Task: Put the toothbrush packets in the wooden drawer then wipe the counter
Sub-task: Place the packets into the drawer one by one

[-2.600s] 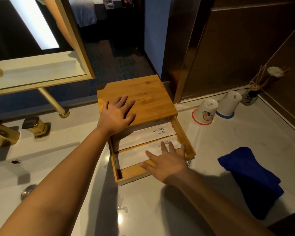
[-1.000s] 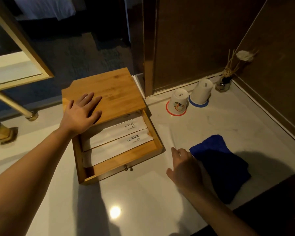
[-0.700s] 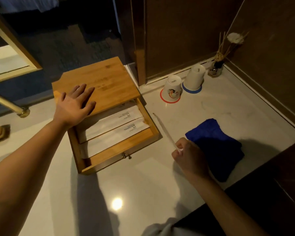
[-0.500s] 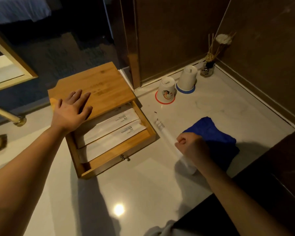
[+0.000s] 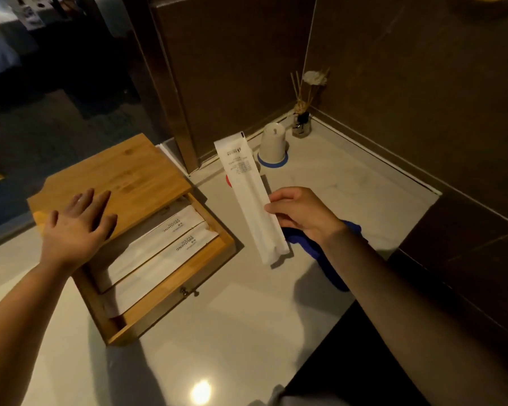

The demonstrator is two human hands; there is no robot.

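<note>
A bamboo box (image 5: 112,174) stands on the white counter (image 5: 232,326) with its wooden drawer (image 5: 170,276) pulled out. Two white toothbrush packets (image 5: 159,244) lie side by side in the drawer. My left hand (image 5: 77,227) rests flat on the box's lid, fingers spread. My right hand (image 5: 302,212) holds a third white toothbrush packet (image 5: 250,197) by its long edge, lifted above the counter to the right of the drawer. A blue cloth (image 5: 326,259) lies on the counter, mostly hidden under my right forearm.
An upturned white cup (image 5: 273,145) on a blue coaster stands near the back wall. A red coaster (image 5: 228,180) peeks out behind the held packet. A reed diffuser (image 5: 302,124) sits in the corner. Dark brown walls bound the counter behind and to the right.
My right hand left the drawer front, reached to the counter beside the blue cloth, picked up a toothbrush packet and raised it. My left hand stayed on the lid.
</note>
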